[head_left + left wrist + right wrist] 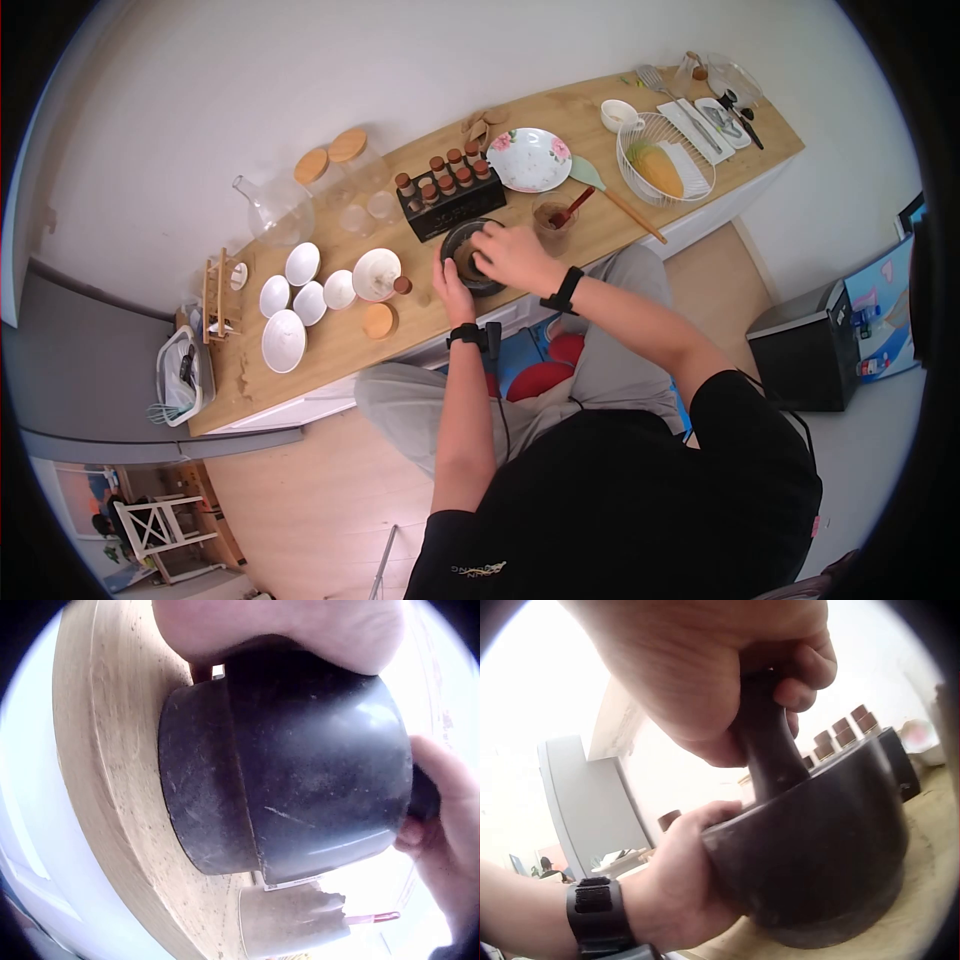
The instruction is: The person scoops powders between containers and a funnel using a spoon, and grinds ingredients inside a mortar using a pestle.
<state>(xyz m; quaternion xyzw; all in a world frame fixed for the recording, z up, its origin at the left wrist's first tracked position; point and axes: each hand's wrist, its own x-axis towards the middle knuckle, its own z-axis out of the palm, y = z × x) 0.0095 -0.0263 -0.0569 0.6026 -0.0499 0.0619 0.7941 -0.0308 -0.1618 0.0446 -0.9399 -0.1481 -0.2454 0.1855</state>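
Note:
A dark stone mortar (489,287) stands on the wooden counter, close to its front edge. My left hand (454,295) holds its side, the thumb up at the rim in the right wrist view. My right hand (520,257) grips a dark pestle (769,746), fingers wrapped round its upper part. The pestle's lower end is down inside the mortar, hidden by the wall in the right wrist view. Some brownish matter shows within the bowl in the head view. Right of the mortar is a clear cup (552,222) with brown contents and a red-handled utensil (579,202).
Behind the mortar stands a black rack (455,208) of cork-topped vials. Several white bowls (284,341) and a round wooden lid (380,320) lie left. A floral plate (530,160), a green spatula (625,212) and a wire basket (690,196) are right.

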